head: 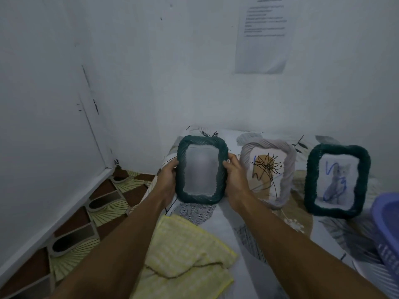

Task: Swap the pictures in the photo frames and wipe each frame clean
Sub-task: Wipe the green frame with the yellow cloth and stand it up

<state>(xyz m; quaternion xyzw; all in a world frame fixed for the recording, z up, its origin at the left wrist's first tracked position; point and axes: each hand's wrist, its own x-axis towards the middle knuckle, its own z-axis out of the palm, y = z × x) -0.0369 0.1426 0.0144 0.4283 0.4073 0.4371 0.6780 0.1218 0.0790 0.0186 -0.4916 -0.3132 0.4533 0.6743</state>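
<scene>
A dark green rope-pattern photo frame [183, 147] with a blurred grey picture stands upright at the left of the table. My left hand [167, 179] grips its left edge and my right hand [234, 173] grips its right edge. To its right stands a pale grey frame [288, 169] holding a line drawing of a plant. Further right stands a second dark green frame [311, 175] with a cat picture marked by blue scribbles. A yellow cloth [185, 253] lies crumpled on the table between my forearms.
The table wears a leaf-patterned cover [224, 229] and stands against a white wall. A purple plastic basket [386, 225] sits at the right edge. A printed sheet [262, 35] hangs on the wall. Patterned floor tiles [82, 231] show at the left.
</scene>
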